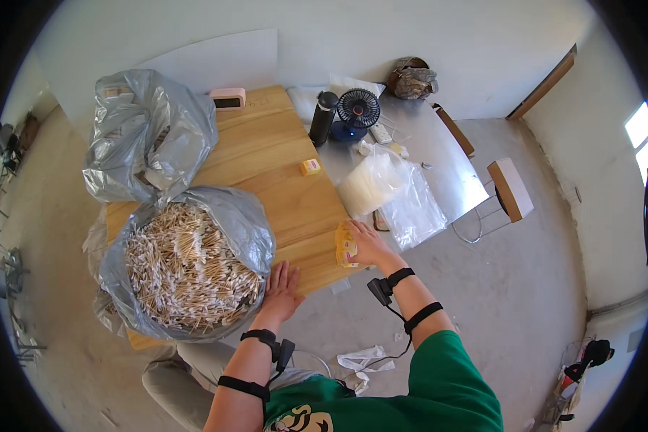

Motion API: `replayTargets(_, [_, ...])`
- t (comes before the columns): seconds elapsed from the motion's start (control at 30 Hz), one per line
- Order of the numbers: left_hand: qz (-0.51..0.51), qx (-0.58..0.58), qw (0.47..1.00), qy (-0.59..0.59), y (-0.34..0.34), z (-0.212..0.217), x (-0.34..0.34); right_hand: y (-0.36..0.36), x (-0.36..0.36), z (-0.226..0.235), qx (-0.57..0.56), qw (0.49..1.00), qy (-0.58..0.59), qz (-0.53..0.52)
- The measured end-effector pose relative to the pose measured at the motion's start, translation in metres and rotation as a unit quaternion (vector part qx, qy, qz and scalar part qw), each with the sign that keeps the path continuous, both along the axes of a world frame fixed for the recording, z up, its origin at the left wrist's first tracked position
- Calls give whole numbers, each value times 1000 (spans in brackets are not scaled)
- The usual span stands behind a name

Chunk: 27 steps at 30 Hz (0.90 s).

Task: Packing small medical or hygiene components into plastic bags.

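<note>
The person's right hand has its grip closed over a small yellow packet, fingers curled across its top while it rests at the near right edge of the wooden desk. The step in hand looks like taking up or steadying this packet; any next move would call for a firm pinch on its short sides, since the packet lies flat under the palm. Its long axis runs roughly away from the person, one end toward the desk's far side and the other toward the desk's near edge; which end is the opening cannot be told. The left hand lies flat and open on the desk, holding nothing, to the left of the grip and touching the grey plastic bag full of cotton swabs. A clear bag sits just beyond the grip.
</note>
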<state>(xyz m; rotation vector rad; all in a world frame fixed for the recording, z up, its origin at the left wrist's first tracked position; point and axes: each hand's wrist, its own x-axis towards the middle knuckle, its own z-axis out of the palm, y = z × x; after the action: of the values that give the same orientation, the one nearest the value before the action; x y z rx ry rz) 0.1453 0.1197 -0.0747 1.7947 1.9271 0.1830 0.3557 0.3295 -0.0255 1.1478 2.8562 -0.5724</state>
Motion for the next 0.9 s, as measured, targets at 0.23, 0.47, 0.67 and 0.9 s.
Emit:
replayTargets(0.23, [-1, -17, 1000, 21, 2, 3, 2, 2, -12, -7, 36, 998, -24, -40])
replayTargets(0.47, [-5, -12, 1000, 24, 2, 3, 4, -3, -19, -19, 23, 997, -11, -74])
replayTargets(0.67, [2, -1, 1000, 20, 2, 0, 2, -11, -24, -18, 17, 995, -17, -101])
replayTargets(0.9, [4, -10, 1000, 19, 2, 2, 4, -18, -28, -31, -22, 985, -2, -168])
